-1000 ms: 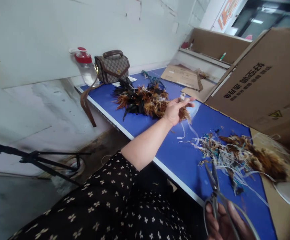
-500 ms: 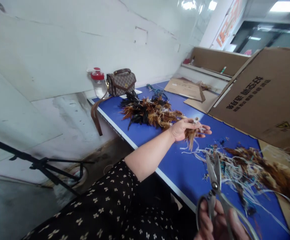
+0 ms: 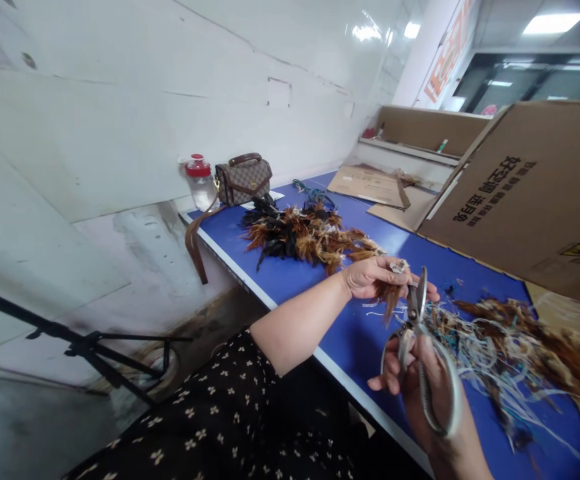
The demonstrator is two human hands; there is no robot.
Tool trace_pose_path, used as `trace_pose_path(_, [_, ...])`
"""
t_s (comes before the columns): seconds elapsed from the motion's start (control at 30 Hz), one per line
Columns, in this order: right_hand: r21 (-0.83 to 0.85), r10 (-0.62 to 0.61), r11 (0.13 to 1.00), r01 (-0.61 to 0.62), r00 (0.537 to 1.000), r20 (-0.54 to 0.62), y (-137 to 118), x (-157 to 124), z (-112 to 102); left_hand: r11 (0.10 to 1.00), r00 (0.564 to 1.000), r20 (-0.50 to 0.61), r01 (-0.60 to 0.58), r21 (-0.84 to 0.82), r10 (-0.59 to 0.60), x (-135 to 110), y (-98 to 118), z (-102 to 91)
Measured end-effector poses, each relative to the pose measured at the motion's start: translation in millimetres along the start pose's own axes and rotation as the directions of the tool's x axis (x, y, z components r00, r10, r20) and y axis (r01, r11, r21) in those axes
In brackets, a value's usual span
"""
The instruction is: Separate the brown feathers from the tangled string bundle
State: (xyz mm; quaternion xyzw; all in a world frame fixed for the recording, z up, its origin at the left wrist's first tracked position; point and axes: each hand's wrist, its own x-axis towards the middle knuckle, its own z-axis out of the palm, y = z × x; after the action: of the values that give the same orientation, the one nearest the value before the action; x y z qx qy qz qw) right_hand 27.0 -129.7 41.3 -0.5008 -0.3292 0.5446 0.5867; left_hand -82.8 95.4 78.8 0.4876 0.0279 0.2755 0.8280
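My left hand [image 3: 370, 275] is closed on a small bunch of brown feathers [image 3: 389, 295], pinching its whitish bound end, with the other fingers stretched out behind. In my right hand [image 3: 415, 373] is a pair of metal scissors [image 3: 414, 312], my fingers through the handles. Their slightly parted blades point up and lie right at the left fingers, beside the feather bunch; whether they touch a string there I cannot tell. A pile of brown and black feathers [image 3: 303, 237] lies on the blue table [image 3: 290, 283] beyond my left wrist.
White string scraps [image 3: 485, 353] and loose brown feathers [image 3: 545, 340] lie to the right. A large cardboard box [image 3: 525, 200] stands behind them, with flat cardboard [image 3: 367, 187] farther back. At the far left end are a handbag [image 3: 244, 181] and a red-lidded jar [image 3: 203, 187]. A black stand [image 3: 85, 343] is on the floor.
My right hand has brought the scissors up and left to the feather bunch in my left hand, and the blades have closed partway. The left hand still holds the bunch.
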Motion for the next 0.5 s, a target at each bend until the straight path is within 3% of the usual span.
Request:
trace_pose_path(0.1, [0.014,-0.006,1.0,0.006,1.0,-0.021,3,2,0,0.998,0.995,0.076,0.064,0.028,-0.066,0,1,1.8])
trace_pose_path(0.3, [0.028,-0.014,0.999,0.016,0.996,-0.09,4,0,0,0.996,0.992,0.097,0.079,0.046,-0.083,-1,0,0.1])
trace_pose_path(0.5, [-0.021,-0.034,0.999,0.031,0.987,-0.156,-2,-15,10,0.995,0.996,0.046,0.07,0.068,-0.073,-2,-3,-1.2])
